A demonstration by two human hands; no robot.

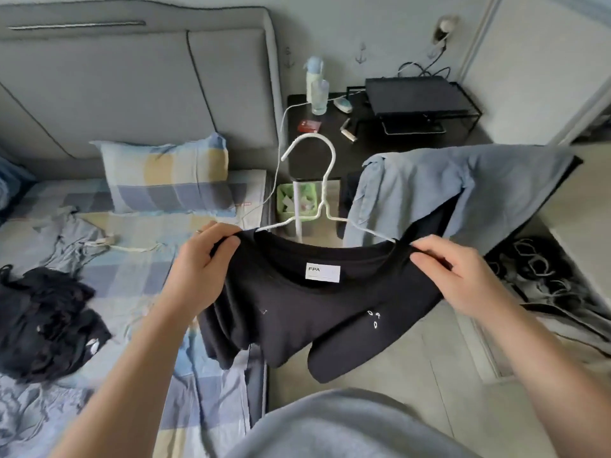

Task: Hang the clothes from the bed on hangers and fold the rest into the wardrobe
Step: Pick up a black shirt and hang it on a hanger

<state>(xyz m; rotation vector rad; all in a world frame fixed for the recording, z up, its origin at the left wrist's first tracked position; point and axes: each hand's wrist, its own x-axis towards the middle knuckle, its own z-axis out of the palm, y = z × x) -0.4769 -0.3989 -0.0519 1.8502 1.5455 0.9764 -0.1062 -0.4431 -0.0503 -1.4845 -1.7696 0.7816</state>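
Bedside, looking down. Black T-shirt (314, 309) is held up in the air over the gap between the bed (132, 276) and the floor, with the neck label facing the camera. White hanger (311, 136) sits inside the collar. Both its arms pass down through the neck opening, and its hook stands upward and away from the person. Its long axis runs left to right, straight between the two hands. Left hand (201, 262) grips the shirt's left shoulder, fingers curled over the fabric and thumb across the top. Right hand (463, 276) pinches the right shoulder the same way, thumb forward. Neither hand is nearer, since each has one end and the hook sits about midway. Judgement: the shoulders are being seated over the hanger's ends. To carry it off, one hand must let go of the cloth and reach inward and up for the hook. A black heap (46, 322) and a grey garment (66, 239) lie on the bed, not yet dealt with. Blue shirt (446, 186) is draped at right beyond the shirt. Cannot tell where the wardrobe is.
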